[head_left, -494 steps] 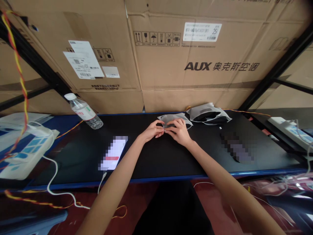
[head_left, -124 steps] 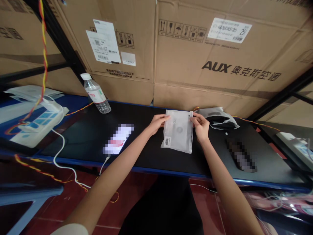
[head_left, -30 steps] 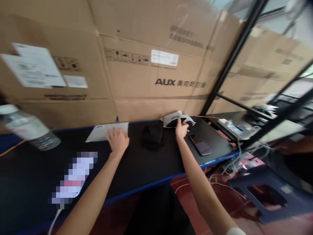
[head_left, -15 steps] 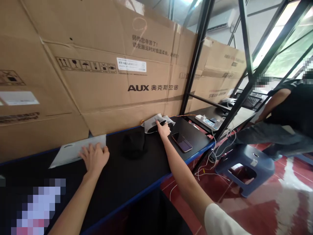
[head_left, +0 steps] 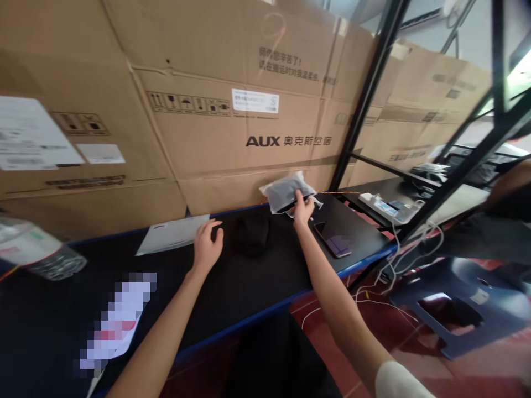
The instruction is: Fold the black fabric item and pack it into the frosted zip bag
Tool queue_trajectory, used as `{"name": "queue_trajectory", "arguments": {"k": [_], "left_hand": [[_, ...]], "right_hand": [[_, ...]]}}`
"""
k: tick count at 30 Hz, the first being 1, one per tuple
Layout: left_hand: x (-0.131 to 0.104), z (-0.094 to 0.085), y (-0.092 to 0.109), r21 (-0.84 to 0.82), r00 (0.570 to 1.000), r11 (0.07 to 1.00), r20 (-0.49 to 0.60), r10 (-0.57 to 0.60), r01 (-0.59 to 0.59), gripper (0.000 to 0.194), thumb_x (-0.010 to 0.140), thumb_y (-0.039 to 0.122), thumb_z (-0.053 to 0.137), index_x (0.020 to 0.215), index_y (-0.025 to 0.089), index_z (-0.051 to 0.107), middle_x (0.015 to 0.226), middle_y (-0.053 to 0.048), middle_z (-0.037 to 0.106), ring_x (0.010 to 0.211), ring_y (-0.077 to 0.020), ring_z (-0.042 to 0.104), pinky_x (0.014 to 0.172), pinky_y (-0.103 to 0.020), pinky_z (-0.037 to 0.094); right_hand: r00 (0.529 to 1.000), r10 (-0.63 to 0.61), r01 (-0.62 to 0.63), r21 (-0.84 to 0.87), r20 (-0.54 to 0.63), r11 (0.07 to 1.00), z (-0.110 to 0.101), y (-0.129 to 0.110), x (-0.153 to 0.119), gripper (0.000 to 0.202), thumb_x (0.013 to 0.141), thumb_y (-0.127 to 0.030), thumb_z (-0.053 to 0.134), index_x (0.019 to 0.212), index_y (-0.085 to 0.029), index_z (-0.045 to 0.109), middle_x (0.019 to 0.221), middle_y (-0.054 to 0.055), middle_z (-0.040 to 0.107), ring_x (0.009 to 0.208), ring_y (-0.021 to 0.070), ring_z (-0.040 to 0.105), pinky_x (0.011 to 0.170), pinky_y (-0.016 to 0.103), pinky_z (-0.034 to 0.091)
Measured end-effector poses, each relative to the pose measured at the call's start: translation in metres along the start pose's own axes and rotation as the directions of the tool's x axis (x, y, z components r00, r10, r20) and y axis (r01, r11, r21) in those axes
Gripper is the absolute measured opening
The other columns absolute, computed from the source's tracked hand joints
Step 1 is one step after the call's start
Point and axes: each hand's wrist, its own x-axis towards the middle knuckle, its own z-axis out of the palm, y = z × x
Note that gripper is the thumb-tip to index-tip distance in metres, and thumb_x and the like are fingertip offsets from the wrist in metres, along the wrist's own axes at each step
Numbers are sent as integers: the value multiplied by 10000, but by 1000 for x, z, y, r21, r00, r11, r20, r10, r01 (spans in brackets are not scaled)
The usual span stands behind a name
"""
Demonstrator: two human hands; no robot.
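My right hand grips the near edge of a frosted plastic pouch, thumb on top. The pouch is raised at the back of the black table, and something dark shows along its lower edge. Part of another pale wrapper lies under it. My left hand hovers with fingers curved and apart, holding nothing. Just beyond it a flat, pale plastic bag lies against the cardboard. Between my hands sits a crumpled black cloth-like item, its kind hard to make out.
A phone lies right of my right forearm. Tall cardboard walls the table's back. A plastic bottle lies at far left. Beyond the black metal frame are a power strip, loose cables, a blue stool and a seated person.
My right hand has lifted the frosted pouch off the table. My left hand has left the flat pale bag and moved right. The view has turned left.
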Motion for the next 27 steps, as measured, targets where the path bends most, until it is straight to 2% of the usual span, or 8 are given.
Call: {"name": "queue_trajectory", "arguments": {"k": [4, 8, 10, 13, 16, 19, 24, 27], "left_hand": [[0, -4, 12, -453, 969, 858, 73, -237, 244, 373, 897, 504, 553, 995, 165, 673, 1095, -132, 726, 968, -247, 707, 861, -382, 582], [3, -11, 22, -717, 831, 420, 468, -301, 556, 567, 923, 625, 477, 1075, 112, 665, 1007, -177, 744, 781, -246, 725, 667, -364, 585], [3, -12, 24, -679, 751, 321, 615, -240, 660, 620, 930, 671, 476, 1103, 107, 667, 1009, -185, 746, 798, -254, 734, 671, -371, 599], [-3, -8, 23, -630, 716, 345, 649, -258, 695, 518, 862, 620, 680, 1017, 127, 666, 847, -115, 726, 666, -211, 703, 555, -311, 573], [-8, -2, 21, -657, 757, 376, 580, -302, 654, 469, 797, 558, 795, 965, 142, 659, 732, -43, 669, 556, -165, 646, 446, -250, 499], [-9, 1, 20, -685, 784, 381, 533, -319, 621, 491, 784, 574, 803, 985, 144, 677, 744, -37, 669, 570, -157, 645, 464, -248, 511], [-8, 1, 22, -716, 821, 409, 441, -364, 566, 498, 777, 587, 803, 998, 154, 698, 807, -47, 695, 633, -154, 653, 508, -243, 527], [-8, -3, 23, -696, 837, 470, 406, -367, 543, 491, 775, 574, 808, 1012, 156, 709, 817, -46, 700, 636, -152, 651, 495, -230, 510]], "right_hand": [[936, 3, -153, 402, 351, 903, -1, -10, -2, 597, 840, -714, 572, 1122, -191, 629, 777, 49, 702, 691, 240, 682, 579, 354, 540], [697, -29, -273, 303, 716, 913, 0, -16, -26, 528, 757, -667, 747, 937, -172, 714, 795, 77, 736, 729, 247, 699, 648, 352, 553], [616, -37, -237, 230, 787, 944, 8, -14, -44, 486, 725, -629, 801, 887, -179, 716, 784, 50, 728, 687, 212, 672, 641, 320, 530], [643, -116, -111, 241, 757, 964, 24, -8, -68, 526, 734, -680, 755, 972, -216, 690, 777, 4, 703, 683, 179, 635, 641, 289, 506], [722, -216, 70, 241, 657, 968, 32, -3, -76, 529, 756, -696, 718, 1027, -244, 670, 792, -10, 685, 669, 158, 593, 638, 274, 491], [712, -319, 229, 223, 626, 948, 29, -3, -75, 445, 797, -643, 717, 939, -221, 713, 860, 10, 693, 715, 150, 590, 692, 268, 493], [651, -234, 83, 239, 722, 967, 22, -13, -77, 469, 786, -615, 747, 988, -192, 738, 848, 24, 728, 767, 182, 648, 735, 293, 518], [571, -135, -8, 171, 810, 985, 19, -21, -81, 471, 729, -578, 814, 971, -178, 758, 901, 46, 759, 810, 204, 681, 742, 302, 538]]}}
